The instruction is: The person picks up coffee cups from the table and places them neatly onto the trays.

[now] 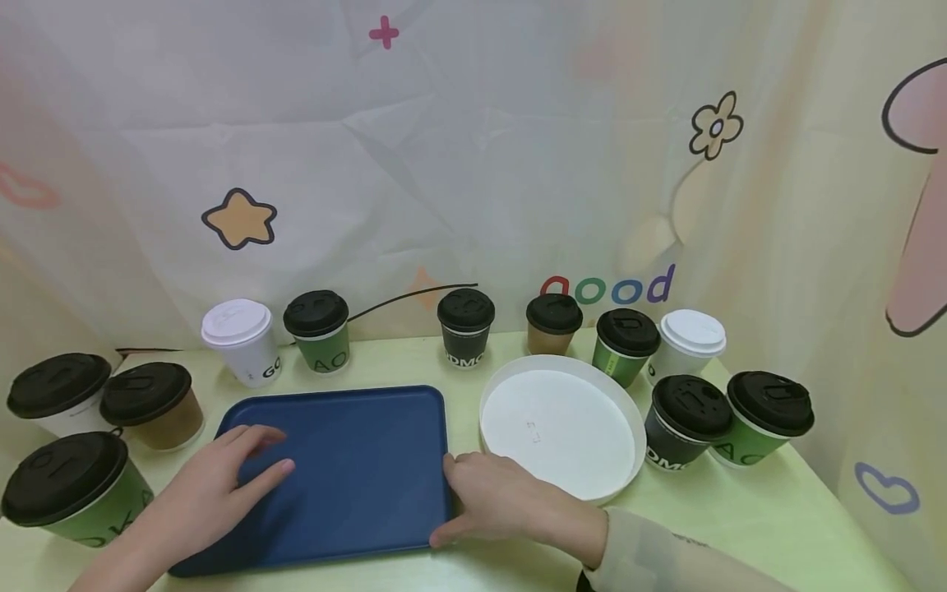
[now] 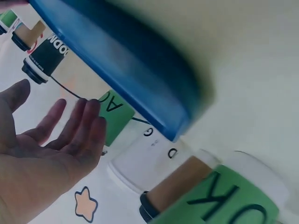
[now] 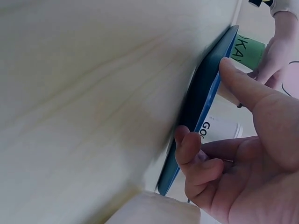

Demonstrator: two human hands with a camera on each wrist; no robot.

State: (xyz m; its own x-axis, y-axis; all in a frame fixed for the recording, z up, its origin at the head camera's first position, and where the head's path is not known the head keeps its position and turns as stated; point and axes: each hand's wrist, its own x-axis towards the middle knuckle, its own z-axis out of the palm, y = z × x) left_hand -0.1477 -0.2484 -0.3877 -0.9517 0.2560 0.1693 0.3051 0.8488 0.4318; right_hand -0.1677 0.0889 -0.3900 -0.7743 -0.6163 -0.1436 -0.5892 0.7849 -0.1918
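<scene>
A pale curtain fills the upper half of the head view; a light green table spreads across the lower half; on it a blue tray lies left of centre in the lower frame; just right of it sits a round white dish.

The person's right hand, below a beige sleeve, is at the tray's right edge, thumb by the near corner and fingers bent further up; whether it grips or merely touches cannot be told; the left hand hangs over the tray's left side, fingers loosely spread, holding nothing.

Lidded cups stand around: a big green cup at lower left, with a black-lidded white cup and a brown cup behind it; a white-lidded cup and a smaller green cup beyond the tray; a black cup near the frame's centre; more cups behind and right of the dish; a printed star marks the curtain, upper left.
</scene>
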